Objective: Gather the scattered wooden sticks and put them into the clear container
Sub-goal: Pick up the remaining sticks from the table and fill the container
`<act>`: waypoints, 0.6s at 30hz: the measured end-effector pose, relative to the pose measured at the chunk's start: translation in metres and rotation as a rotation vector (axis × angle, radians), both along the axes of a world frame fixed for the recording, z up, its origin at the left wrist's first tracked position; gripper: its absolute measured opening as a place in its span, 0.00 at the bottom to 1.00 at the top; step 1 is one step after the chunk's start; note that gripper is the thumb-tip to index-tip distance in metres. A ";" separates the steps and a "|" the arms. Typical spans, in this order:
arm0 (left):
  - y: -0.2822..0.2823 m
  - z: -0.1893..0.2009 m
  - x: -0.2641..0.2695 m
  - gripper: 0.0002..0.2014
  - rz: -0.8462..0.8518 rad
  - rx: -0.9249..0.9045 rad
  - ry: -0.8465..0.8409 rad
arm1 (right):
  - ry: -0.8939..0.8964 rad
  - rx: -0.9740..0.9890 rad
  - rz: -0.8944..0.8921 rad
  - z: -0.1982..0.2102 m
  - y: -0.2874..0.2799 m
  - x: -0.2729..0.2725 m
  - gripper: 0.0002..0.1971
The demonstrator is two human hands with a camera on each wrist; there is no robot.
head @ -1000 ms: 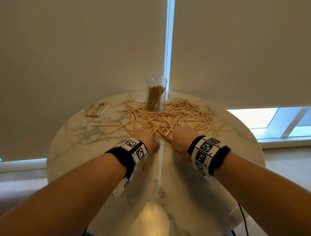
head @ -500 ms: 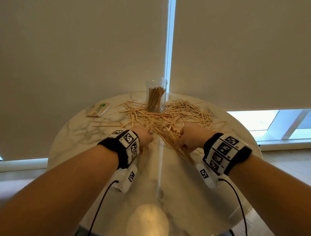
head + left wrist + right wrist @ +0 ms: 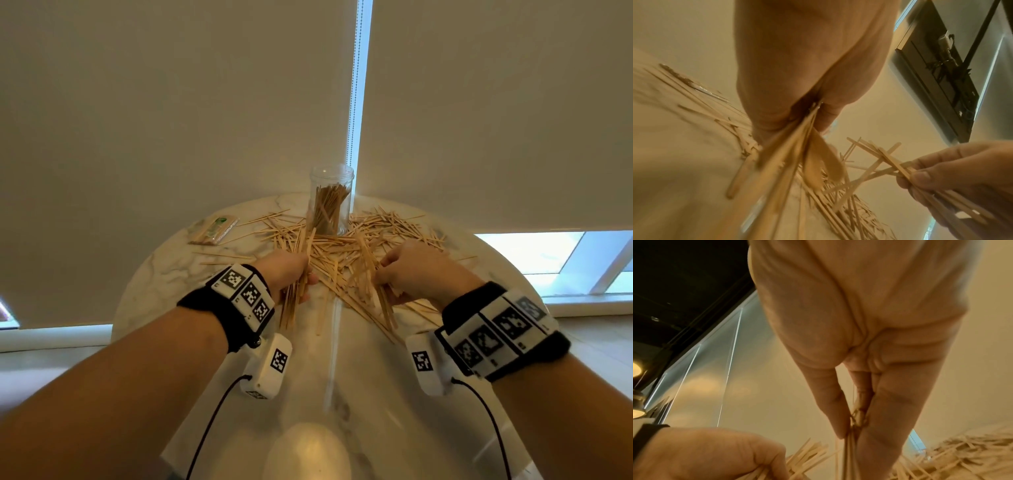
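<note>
Thin wooden sticks (image 3: 346, 246) lie in a loose heap across the far half of the round marble table (image 3: 394, 411). A clear container (image 3: 331, 198) stands upright behind the heap, partly filled with sticks. My left hand (image 3: 291, 274) grips a bunch of sticks (image 3: 293, 305) that point down towards me; the left wrist view shows that fist (image 3: 797, 100) closed round them. My right hand (image 3: 411, 270) pinches another bunch (image 3: 380, 301) between thumb and fingers (image 3: 885, 402), just right of the heap's near edge. Both hands are raised slightly above the tabletop.
A small wrapped packet (image 3: 214, 230) lies at the table's far left. Roller blinds (image 3: 171, 102) hang close behind the container. A few stray sticks (image 3: 222, 256) lie left of the heap. The near half of the table is bare marble.
Both hands have closed on sticks at the heap's near edge and lifted, spreading apart a little. Bunches now hang from each hand where earlier the hands lay low on the pile.
</note>
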State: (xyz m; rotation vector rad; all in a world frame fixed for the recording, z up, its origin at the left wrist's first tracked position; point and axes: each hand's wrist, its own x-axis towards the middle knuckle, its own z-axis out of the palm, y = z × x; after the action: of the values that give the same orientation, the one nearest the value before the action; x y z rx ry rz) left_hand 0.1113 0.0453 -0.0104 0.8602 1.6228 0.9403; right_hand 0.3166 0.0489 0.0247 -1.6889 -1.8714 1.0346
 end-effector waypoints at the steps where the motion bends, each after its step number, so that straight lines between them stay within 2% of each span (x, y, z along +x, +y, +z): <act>1: 0.002 0.000 0.000 0.10 0.007 0.020 -0.025 | 0.000 0.017 -0.004 0.000 -0.001 0.001 0.04; 6: 0.010 0.006 0.004 0.09 0.041 0.141 -0.127 | 0.051 0.065 -0.043 0.000 0.001 0.006 0.04; 10: 0.018 0.007 0.007 0.13 0.022 0.253 -0.085 | 0.082 0.102 -0.071 0.000 0.006 0.005 0.06; 14: 0.025 0.004 0.009 0.10 0.034 0.378 -0.129 | 0.155 0.190 -0.078 -0.001 0.011 0.007 0.06; 18: 0.033 0.005 0.010 0.09 0.027 0.461 -0.093 | 0.232 0.263 -0.056 0.003 0.018 0.002 0.05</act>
State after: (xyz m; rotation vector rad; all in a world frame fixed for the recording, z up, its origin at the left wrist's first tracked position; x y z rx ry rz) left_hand 0.1218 0.0787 -0.0056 1.0863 1.3601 1.3832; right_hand 0.3187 0.0671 0.0280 -1.3997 -1.7161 0.8769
